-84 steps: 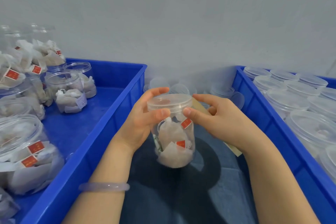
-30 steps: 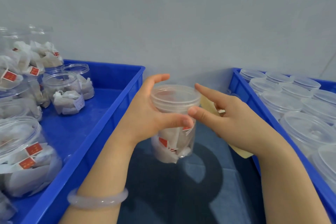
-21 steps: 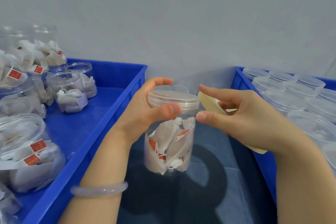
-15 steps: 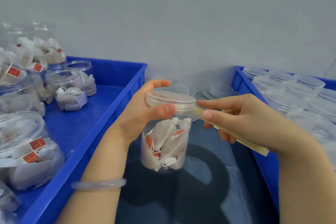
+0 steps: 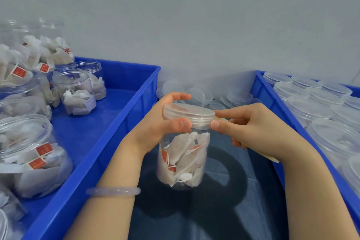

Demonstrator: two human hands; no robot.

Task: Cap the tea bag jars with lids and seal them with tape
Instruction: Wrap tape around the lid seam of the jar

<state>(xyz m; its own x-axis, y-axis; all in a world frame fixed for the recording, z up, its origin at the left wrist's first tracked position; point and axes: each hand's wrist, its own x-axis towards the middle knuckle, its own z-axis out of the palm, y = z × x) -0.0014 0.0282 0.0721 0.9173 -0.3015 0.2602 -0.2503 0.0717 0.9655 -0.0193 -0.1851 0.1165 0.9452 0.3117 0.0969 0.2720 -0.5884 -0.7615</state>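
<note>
over one mat, left grip, right grip hold one jar.

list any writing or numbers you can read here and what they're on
Nothing can be read.
Red tags on the tea bags in the held jar: pale marks, too blurred.
Larger red tags in the big jar in the left crate: pale marks, too blurred.
White label in the open jar there: print too small.
Lid, tape strip: no writing seen.
</note>
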